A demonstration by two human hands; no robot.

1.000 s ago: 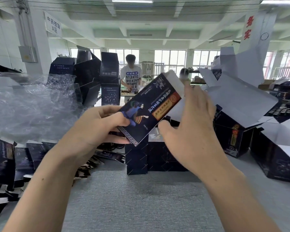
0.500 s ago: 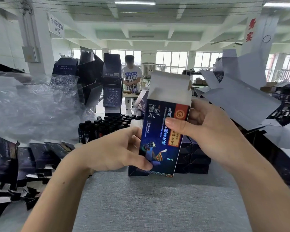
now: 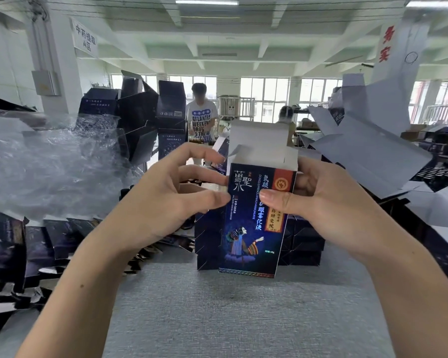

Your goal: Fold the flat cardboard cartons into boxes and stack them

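- The carton (image 3: 254,215) stands upright between the two sets of fingers. Its printed front faces the wearer and its white top flaps (image 3: 259,140) rise open above the fingertips.
- The right hand (image 3: 329,202) grips it. The thumb lies across the front panel and the other fingers wrap out of sight round the right side. I judge this clamp keeps the tube squared while the upper end is dealt with.
- The left hand (image 3: 161,202) has its fingers (image 3: 204,153) spread and only lightly bent. The thumb tip and one fingertip touch the carton's left edge. It seems to steady the carton rather than clasp it, and the uppermost finger is close to the small side flap, likely ready to tuck it.
- Just behind the fingers, a low stack of dark folded boxes (image 3: 303,241) sits on the grey table (image 3: 230,319), presumably where this carton will go.
- Beyond the left knuckles lie flat cartons (image 3: 36,241) and crumpled plastic wrap (image 3: 49,164).
- Hidden or unclear:
  - The right fingertips are behind the carton.
  - The carton's bottom closure cannot be seen.
  - It is not clear whether the lower edge rests on the table or hangs just over it.
  - The carton and the hands cover part of the stack, so I cannot count the boxes.
  - Both forearms are cut off at the lower frame edge.
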